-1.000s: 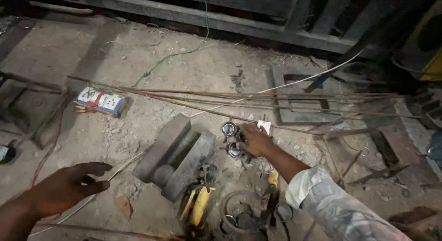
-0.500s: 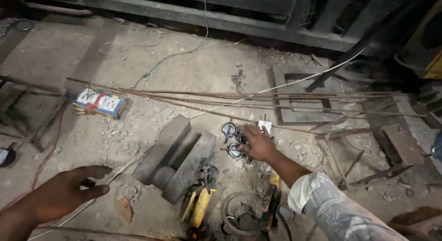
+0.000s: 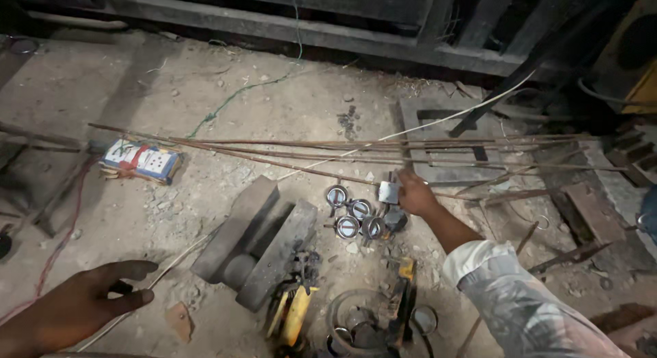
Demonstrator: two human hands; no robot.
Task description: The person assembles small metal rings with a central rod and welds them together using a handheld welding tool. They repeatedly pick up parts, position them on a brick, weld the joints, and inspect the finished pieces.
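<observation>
**Right hand on small metal piece, left hand by thin rod**

While the right hand [image 3: 415, 194] reaches out over the concrete floor [image 3: 137, 84], its fingers close on a small pale metal piece [image 3: 389, 192], held just above a cluster of round shiny rings [image 3: 354, 218]. Piece sits upright-ish in the grip; exact shape can't be told. Left hand [image 3: 79, 304] rests low at bottom left, fingers loosely curled, thumb and forefinger at a thin rod [image 3: 179, 257] whose long axis runs diagonally up-right toward the rings; whether it's pinched can't be told.

Long rusty rods [image 3: 328, 149] lie in a bundle w/ long axis left-right across the floor, passing just behind the right hand. Grey block [image 3: 256, 238] lies angled, long axis bottom-left to top-right, between the two hands. Yellow tool [image 3: 291, 317] sits just below it, near a dark round part [image 3: 363, 324]. Blue-white packet [image 3: 140, 161] lies at the rods' left end. Open floor shows upper left; right side is crowded w/ metal scrap [image 3: 582, 207]. Dark steel frame [image 3: 308, 22] edges the top.
</observation>
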